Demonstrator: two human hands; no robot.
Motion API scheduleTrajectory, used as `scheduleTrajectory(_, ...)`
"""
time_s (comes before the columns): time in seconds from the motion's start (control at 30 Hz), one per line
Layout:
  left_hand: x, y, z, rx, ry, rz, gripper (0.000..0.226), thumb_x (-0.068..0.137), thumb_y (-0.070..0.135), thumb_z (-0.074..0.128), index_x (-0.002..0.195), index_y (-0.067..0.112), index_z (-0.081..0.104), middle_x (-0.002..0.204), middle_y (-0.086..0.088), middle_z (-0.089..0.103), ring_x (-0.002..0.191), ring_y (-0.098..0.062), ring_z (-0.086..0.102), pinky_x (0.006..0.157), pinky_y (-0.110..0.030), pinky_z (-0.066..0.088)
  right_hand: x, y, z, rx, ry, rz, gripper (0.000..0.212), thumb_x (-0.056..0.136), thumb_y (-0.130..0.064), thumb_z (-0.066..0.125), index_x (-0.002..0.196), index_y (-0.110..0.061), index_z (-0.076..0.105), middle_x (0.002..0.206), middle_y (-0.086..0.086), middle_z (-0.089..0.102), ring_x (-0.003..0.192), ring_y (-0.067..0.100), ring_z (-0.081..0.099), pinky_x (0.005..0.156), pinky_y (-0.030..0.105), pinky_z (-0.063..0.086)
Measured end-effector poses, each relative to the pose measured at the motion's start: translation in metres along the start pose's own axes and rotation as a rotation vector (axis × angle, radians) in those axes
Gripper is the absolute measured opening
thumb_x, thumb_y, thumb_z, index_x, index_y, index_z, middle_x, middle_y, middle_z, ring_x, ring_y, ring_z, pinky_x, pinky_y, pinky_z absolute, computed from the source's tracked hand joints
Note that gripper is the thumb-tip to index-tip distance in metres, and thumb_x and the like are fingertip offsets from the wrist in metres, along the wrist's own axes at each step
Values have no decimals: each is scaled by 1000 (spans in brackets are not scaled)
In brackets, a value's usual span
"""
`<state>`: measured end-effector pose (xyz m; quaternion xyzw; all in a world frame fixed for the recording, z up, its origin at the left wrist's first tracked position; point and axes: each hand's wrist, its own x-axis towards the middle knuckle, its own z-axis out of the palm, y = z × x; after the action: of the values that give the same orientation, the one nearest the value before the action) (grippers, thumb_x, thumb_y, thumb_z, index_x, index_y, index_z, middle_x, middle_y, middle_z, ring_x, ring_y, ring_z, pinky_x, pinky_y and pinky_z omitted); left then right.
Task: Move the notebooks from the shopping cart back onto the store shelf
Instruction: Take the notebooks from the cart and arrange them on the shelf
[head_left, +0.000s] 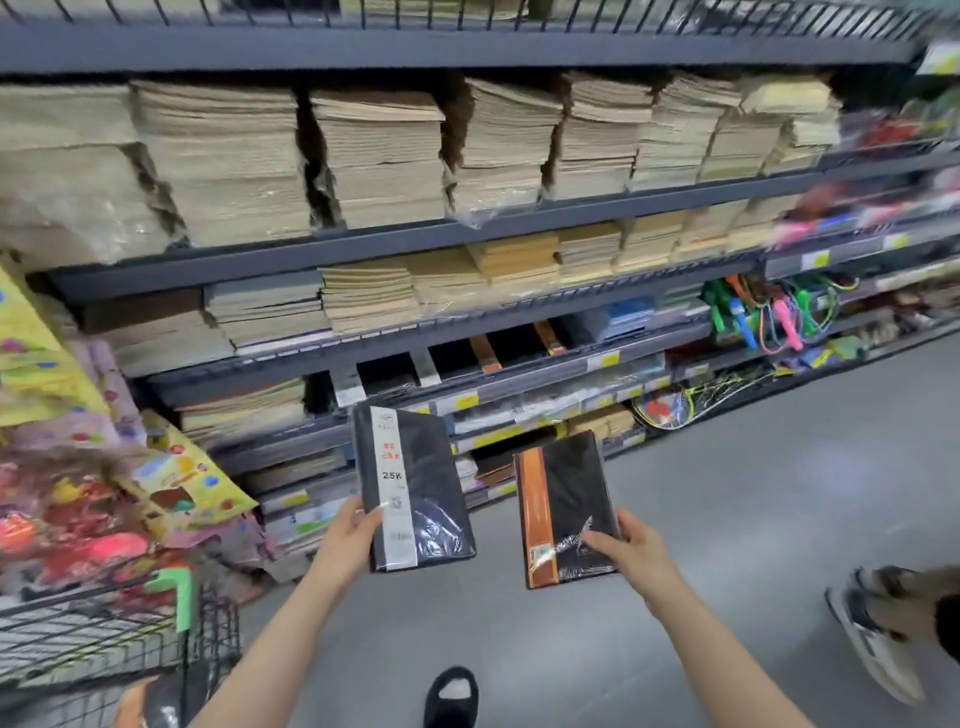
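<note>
Cart (104, 639) bottom left, wire basket; contents blurred, possibly dark book at lower edge. Shelf (363, 244) ahead, tiers packed with stacked tan notebooks; lower tier holds black books in slots. Left hand (349, 535) grips white-band notebook (415, 488) at lower left edge, thumb on cover, fingers behind, out of sight. Right hand (631, 545) pinches orange-band notebook (566, 509) at lower right corner, thumb on front. Both notebooks shrink-wrapped, held upright in air before lower shelf tiers, apart from each other. Shoe (452, 696) on grey floor below.
</note>
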<state>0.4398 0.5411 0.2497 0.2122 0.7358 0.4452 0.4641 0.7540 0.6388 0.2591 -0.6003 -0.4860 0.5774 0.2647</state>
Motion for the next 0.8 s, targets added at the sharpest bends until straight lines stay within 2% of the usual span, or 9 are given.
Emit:
scheduleTrajectory(0.1, 22, 25, 29, 20, 6, 37, 19, 94, 6, 48, 113, 4, 50, 99, -10, 59, 72, -10, 55, 51, -5, 43, 31, -15, -13, 19, -18, 15, 18, 80, 3, 65, 98, 1, 62, 83, 12, 70, 67, 18, 66, 60, 22, 54)
scheduleTrajectory(0.17, 37, 34, 42, 8, 8, 23, 23, 94, 7, 48, 116, 2, 50, 100, -12, 59, 72, -11, 56, 49, -4, 43, 51, -22, -20, 30, -42, 31, 20, 80, 2, 65, 99, -1, 62, 87, 14, 70, 67, 18, 68, 61, 23, 55)
scheduleTrajectory(0.27, 53, 43, 60, 1, 10, -7, 19, 94, 8, 49, 112, 7, 51, 106, -16, 63, 72, -8, 59, 52, -9, 46, 79, -32, -35, -20, -68, 33, 24, 79, 0, 66, 102, 3, 61, 94, 19, 70, 77, 27, 67, 71, 32, 55)
scheduleTrajectory(0.43, 54, 62, 97, -29, 119, 0, 27, 95, 7, 47, 121, 4, 49, 117, -17, 61, 79, -16, 58, 67, -19, 44, 130, -55, -69, -82, -166, 7, 22, 79, -2, 67, 101, -5, 64, 94, 14, 71, 82, 26, 68, 77, 33, 55)
scheduleTrajectory(0.5, 46, 65, 113, -61, 183, 8, 23, 95, 6, 46, 118, 10, 48, 110, -8, 62, 79, -13, 59, 61, -9, 42, 154, -63, -84, -136, -225, -14, 19, 79, -2, 67, 96, -10, 65, 93, 11, 72, 85, 26, 68, 75, 29, 55)
scheduleTrajectory(0.57, 40, 60, 124, -120, 256, -6, 21, 94, 6, 48, 115, 9, 50, 94, -2, 66, 67, -1, 64, 61, -8, 46, 178, -70, -95, -188, -287, -34, 21, 79, 0, 67, 98, -8, 65, 91, 8, 71, 83, 24, 67, 63, 16, 53)
scheduleTrajectory(0.67, 29, 38, 130, -214, 338, -54, 26, 93, 5, 49, 119, 7, 53, 90, -1, 66, 69, -2, 65, 68, -16, 50, 201, -78, -98, -241, -345, -53, 25, 79, -4, 67, 105, -4, 64, 94, 10, 71, 84, 23, 66, 61, 15, 51)
scheduleTrajectory(0.73, 24, 29, 134, -262, 380, -55, 22, 93, 5, 48, 112, 12, 56, 85, 1, 68, 64, 2, 65, 64, -18, 52, 212, -86, -92, -213, -374, -33, 24, 81, -8, 67, 104, -10, 63, 95, 7, 70, 83, 16, 66, 64, 19, 48)
scheduleTrajectory(0.8, 27, 26, 140, -311, 396, -47, 18, 94, 7, 48, 105, 18, 57, 83, 3, 71, 65, 1, 67, 70, -28, 53, 228, -91, -81, -217, -401, -41, 17, 83, -11, 66, 99, -16, 63, 92, 2, 69, 81, 10, 63, 66, 21, 46)
